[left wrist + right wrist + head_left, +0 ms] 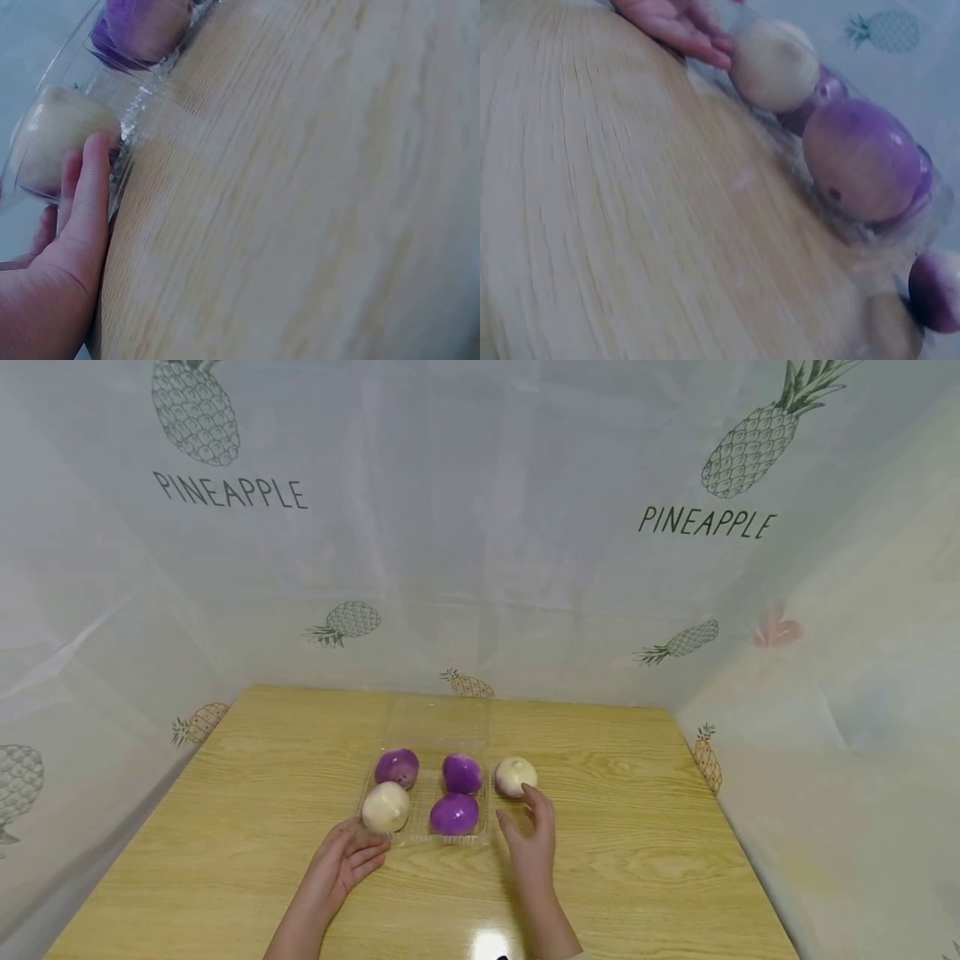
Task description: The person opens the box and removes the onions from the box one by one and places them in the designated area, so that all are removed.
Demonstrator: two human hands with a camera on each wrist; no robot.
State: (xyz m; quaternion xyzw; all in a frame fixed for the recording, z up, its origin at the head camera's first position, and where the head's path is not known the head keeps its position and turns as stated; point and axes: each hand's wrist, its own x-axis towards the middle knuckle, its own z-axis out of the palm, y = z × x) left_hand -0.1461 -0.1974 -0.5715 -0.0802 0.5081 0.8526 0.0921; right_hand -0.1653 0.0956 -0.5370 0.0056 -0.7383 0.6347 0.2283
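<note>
A clear plastic box with its lid folded back holds several round, glossy vegetables like onions or turnips: a purple one at back left, a white one at front left, and purple ones on the right side. My left hand rests against the box's front left corner, its index finger straight beside the white vegetable. Just right of the box sits another white-and-purple vegetable. Close in front of it is my right hand, thumb and fingers apart, a fingertip overlapping its near edge; contact cannot be made out.
The clear lid lies flat behind the box. All this stands on a wood-grain table. A pale curtain printed with pineapples surrounds the table's back and sides.
</note>
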